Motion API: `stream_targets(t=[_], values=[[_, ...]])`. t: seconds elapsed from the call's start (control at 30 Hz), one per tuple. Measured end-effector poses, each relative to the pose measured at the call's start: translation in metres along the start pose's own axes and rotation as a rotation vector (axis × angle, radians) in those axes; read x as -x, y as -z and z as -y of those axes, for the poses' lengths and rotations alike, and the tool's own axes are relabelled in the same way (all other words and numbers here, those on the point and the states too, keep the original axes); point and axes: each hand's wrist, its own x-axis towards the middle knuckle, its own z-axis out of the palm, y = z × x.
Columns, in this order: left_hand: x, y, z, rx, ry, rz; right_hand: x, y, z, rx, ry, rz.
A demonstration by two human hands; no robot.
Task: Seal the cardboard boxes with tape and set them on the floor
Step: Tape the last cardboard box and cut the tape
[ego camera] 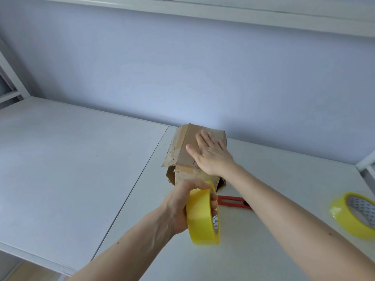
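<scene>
Red utility knife [233, 202] behind left hand [182, 207], spare tape roll [355, 214] well right

- Inner core of the held yellow tape roll [204, 214]: small dark printed marks, too tiny and blurred to read.
- Core of the second tape roll [356, 214] lying on the table: repeated dark marks, also unreadable.
- No other text shows.

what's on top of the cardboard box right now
The right hand lies flat, fingers straight, on top of the cardboard box. Old tape strips show beside it; the part of the top under the palm is hidden.
</scene>
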Motion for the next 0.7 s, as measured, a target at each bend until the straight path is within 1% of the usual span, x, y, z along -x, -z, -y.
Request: stream_targets(t=[0.17, 0.4, 0.53, 0.6, 0.67, 0.7], values=[[0.009, 0.002, 0.001, 0.026, -0.08, -0.058, -0.002, -0.005, -0.003, 0.01, -0.026, -0.031], [0.031, 0.017, 0.006, -0.025, 0.015, -0.018, -0.005, -0.006, -0.005, 0.032, -0.03, -0.04], [0.031, 0.021, 0.012, -0.109, -0.001, -0.021, -0.006, -0.002, -0.004, -0.024, -0.021, -0.049], [0.03, 0.02, 0.015, -0.128, -0.02, -0.02, 0.0, 0.003, -0.008, -0.173, 0.036, -0.139], [0.03, 0.02, 0.017, -0.129, -0.03, -0.018, 0.016, 0.008, -0.016, -0.368, 0.065, -0.348], [0.03, 0.02, 0.018, -0.126, -0.033, -0.016, 0.028, 0.009, -0.023, -0.411, 0.07, -0.482]])
